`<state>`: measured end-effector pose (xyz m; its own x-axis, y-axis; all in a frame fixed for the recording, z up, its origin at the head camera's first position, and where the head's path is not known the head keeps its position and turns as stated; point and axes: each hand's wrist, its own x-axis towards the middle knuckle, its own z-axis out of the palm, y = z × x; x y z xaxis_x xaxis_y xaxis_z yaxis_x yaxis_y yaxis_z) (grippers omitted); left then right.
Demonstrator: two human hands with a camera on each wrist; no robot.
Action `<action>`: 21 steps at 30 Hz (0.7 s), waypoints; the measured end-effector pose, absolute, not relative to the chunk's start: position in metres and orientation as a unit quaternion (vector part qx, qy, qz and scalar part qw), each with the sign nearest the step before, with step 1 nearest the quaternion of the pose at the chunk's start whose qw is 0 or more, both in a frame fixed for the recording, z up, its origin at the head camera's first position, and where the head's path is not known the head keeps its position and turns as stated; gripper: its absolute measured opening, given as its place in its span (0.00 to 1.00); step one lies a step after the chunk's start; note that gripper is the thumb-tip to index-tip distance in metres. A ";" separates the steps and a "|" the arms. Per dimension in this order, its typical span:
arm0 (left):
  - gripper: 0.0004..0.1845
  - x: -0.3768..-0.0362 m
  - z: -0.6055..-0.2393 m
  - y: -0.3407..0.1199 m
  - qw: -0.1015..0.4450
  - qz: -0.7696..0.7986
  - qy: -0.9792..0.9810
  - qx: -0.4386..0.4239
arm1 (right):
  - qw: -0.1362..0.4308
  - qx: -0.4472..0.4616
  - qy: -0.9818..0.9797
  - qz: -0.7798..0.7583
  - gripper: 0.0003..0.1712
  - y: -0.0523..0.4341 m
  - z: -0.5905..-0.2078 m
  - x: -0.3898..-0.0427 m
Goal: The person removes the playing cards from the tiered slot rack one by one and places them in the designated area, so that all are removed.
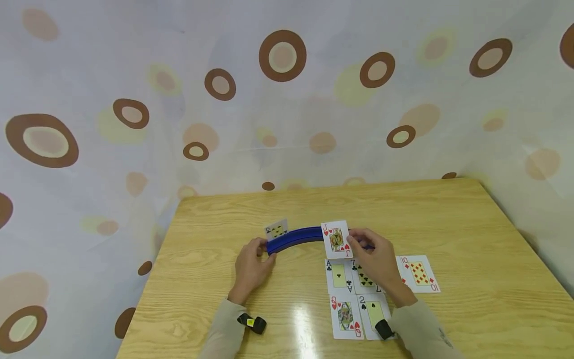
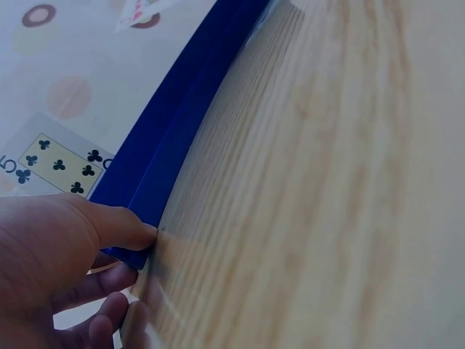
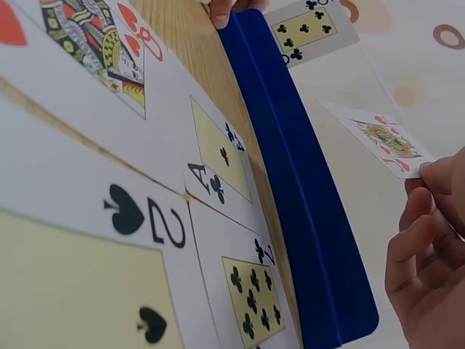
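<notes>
A curved blue playing card holder (image 1: 298,238) stands on the table. My left hand (image 1: 252,267) pinches its left end between thumb and fingers, clearly so in the left wrist view. A five of clubs (image 2: 58,163) stands upright in the holder beside that hand. Between the thumb and fingers of my right hand (image 1: 374,254) is a jack of hearts (image 1: 336,239). The jack is raised near the holder's right part; in the right wrist view the jack (image 3: 385,138) appears apart from the holder (image 3: 290,174). My right hand hides part of the holder's right end in the head view.
Face up in front of the holder lie an ace of clubs (image 1: 339,276), a seven of clubs (image 1: 365,276), a queen of hearts (image 1: 345,316) and a two of spades (image 1: 373,311). A ten of diamonds (image 1: 419,274) lies farther right. A patterned cloth (image 1: 287,109) hangs behind the wooden table (image 1: 197,279).
</notes>
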<state>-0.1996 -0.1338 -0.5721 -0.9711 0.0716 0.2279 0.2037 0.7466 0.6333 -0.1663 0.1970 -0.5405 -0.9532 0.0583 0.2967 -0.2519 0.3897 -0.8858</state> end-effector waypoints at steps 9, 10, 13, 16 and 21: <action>0.18 -0.200 -0.573 -0.136 0.093 -0.347 -0.930 -0.074 | 0.147 0.026 -0.842 0.518 0.08 0.201 -0.535 -0.145; 0.18 -0.200 -0.572 -0.135 0.094 -0.347 -0.930 -0.075 | 0.148 0.023 -0.844 0.514 0.08 0.202 -0.536 -0.143; 0.18 -0.200 -0.569 -0.134 0.095 -0.348 -0.930 -0.076 | 0.147 0.015 -0.850 0.506 0.09 0.204 -0.535 -0.138; 0.18 -0.201 -0.569 -0.133 0.095 -0.351 -0.929 -0.076 | 0.144 0.010 -0.854 0.500 0.09 0.207 -0.534 -0.132; 0.18 -0.200 -0.570 -0.134 0.089 -0.351 -0.929 -0.074 | 0.144 0.000 -0.862 0.485 0.08 0.215 -0.534 -0.122</action>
<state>-0.1997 -0.1340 -0.5698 -0.9732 0.0741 0.2178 0.1996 0.7429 0.6390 -0.1221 0.2148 -0.5343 -0.9583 0.1409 0.2486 -0.1393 0.5293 -0.8369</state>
